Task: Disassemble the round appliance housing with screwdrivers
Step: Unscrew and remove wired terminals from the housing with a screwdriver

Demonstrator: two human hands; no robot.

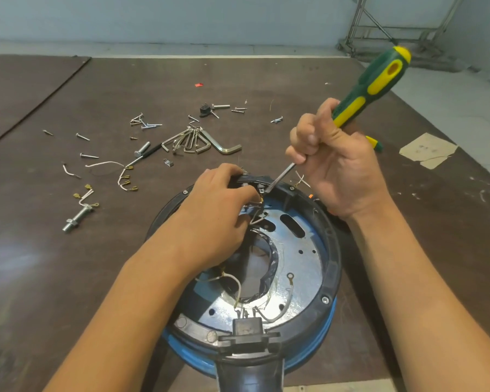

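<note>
The round appliance housing (327, 267), black rim over a blue shell with a shiny metal plate inside, lies open on the brown table in front of me. My right hand (334, 165) grips a green-and-yellow screwdriver (376, 80), its tip set on a small black part (252, 181) at the housing's far rim. My left hand (218, 199) holds that black part and its wires with curled fingers. White wires (235, 281) run loose inside the housing.
Loose screws (145, 123), a bunch of hex keys (193, 141), bolts (78, 217) and cut wires with brass terminals (125, 176) lie scattered on the table beyond and left of the housing. A second screwdriver's tip (375, 142) shows behind my right hand. Paper scrap (427, 149) at right.
</note>
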